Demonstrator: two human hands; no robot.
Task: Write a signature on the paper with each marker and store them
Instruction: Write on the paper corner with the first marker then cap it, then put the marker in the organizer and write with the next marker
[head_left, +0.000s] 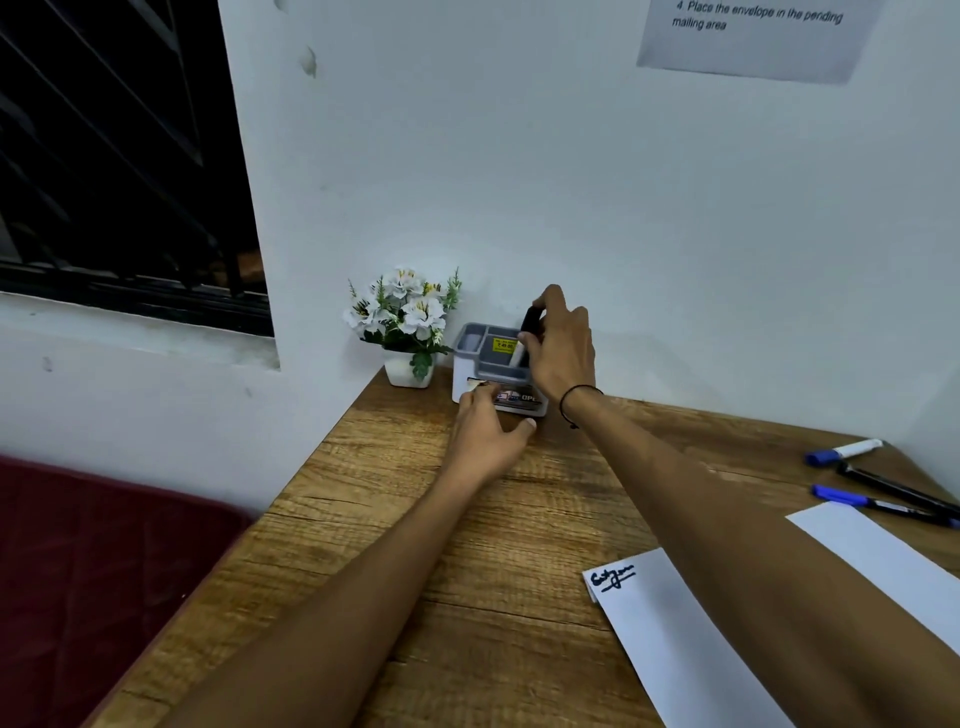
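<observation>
Storing is the step in hand: the right hand (561, 345) pinches a black-capped marker (525, 335) between thumb and fingertips, upright, its lower end already down inside the right-hand compartment of the grey desk organiser (480, 358), which sits at about twelve o'clock on the wooden table (467, 545), just beside a small pot of white flowers (402, 322) at its nine o'clock. The left hand (485, 431) lies at the organiser's front, fingers curled against its face, seemingly steadying it; whether they grip a drawer there is hard to tell, as the labels blur. To do this well, the marker should go straight down until it bottoms out, the pinch loosening only then, while the left hand keeps the light box from sliding toward the wall. The paper (685, 639) lies at five o'clock bearing one dark signature (613, 576) in its top corner. Three more markers wait at three o'clock: a blue-capped white marker (844, 451), a black marker (893, 486) and a blue-capped dark marker (878, 503), so most of the task remains.
</observation>
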